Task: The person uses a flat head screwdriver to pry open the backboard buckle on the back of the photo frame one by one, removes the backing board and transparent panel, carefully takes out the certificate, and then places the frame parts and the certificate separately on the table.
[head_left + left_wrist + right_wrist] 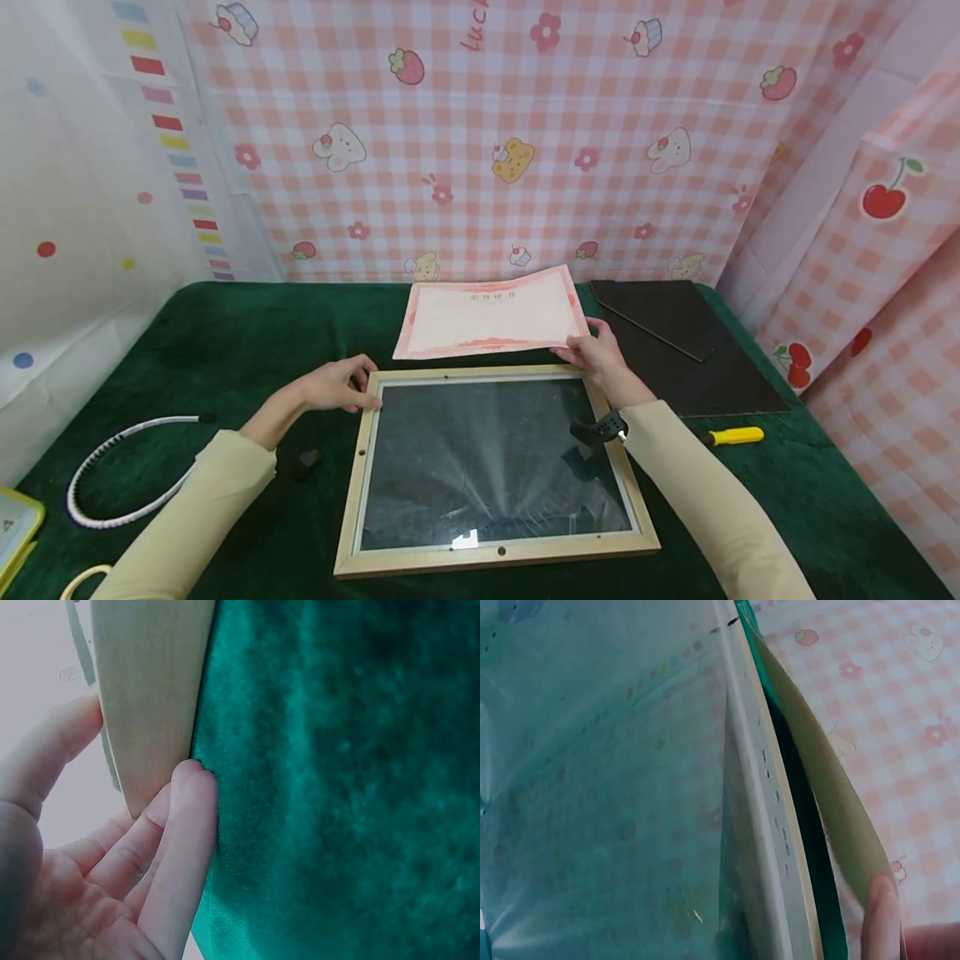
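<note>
A picture frame (500, 552) of pale wood lies on the green cloth, a clear sheet (495, 458) with creases and reflections inside it. My left hand (330, 385) grips its far left corner, thumb on the top edge. In the left wrist view, the fingers (187, 825) reach along the wooden side (154, 697). With my right hand (600, 358) I pinch the near right corner of a certificate (495, 321), a white paper with a pink border. The paper lies just beyond the frame, its right side raised. In the right wrist view, my thumb (883, 919) presses on the bowed paper (840, 802).
At the back right lies a black board (675, 333) with a thin rod (652, 331) on it. A yellow-handled tool (737, 436) is near the right edge. On the left are a white curved band (93, 458), a small dark object (307, 458) and a yellow-edged item (18, 533).
</note>
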Action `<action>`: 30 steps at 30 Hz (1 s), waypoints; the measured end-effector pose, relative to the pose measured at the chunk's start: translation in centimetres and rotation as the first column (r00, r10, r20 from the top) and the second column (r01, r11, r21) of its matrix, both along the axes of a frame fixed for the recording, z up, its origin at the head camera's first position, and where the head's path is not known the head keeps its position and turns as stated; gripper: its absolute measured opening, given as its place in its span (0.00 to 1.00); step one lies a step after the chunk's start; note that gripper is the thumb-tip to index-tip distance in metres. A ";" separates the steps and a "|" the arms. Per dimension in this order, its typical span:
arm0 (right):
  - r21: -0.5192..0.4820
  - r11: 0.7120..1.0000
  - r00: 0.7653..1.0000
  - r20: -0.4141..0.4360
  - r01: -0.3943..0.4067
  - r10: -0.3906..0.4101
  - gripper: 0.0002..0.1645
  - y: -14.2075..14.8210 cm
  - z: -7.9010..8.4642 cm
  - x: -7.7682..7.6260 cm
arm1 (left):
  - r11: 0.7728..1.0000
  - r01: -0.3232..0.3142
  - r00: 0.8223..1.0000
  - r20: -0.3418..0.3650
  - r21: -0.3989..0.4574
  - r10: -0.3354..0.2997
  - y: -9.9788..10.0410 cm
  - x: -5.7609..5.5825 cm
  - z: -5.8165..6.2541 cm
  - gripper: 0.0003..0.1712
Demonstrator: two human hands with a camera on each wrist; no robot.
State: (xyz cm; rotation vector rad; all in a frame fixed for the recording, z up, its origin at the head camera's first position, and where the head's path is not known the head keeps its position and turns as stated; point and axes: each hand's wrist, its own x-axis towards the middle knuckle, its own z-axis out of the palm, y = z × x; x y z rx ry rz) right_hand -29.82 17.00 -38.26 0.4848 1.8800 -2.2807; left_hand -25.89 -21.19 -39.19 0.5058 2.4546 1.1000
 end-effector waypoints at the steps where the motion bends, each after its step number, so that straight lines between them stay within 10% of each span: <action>1: 0.007 1.000 1.000 0.009 -0.013 0.013 0.39 0.1 0.0 0.0 | 1.000 0.000 1.000 0.001 -0.001 0.000 0.0 0.1 0.1 0.29; 23: 0.250 0.949 0.981 0.044 -0.192 0.187 0.31 3.1 0.0 -1.0 | 1.000 -0.003 1.000 0.002 -0.015 0.003 -0.1 0.1 0.1 0.27; 30: 0.415 0.894 0.980 -0.019 -0.171 0.196 0.29 4.1 -0.1 -0.5 | 1.000 0.000 1.000 0.002 -0.004 0.000 -0.1 0.4 0.4 0.27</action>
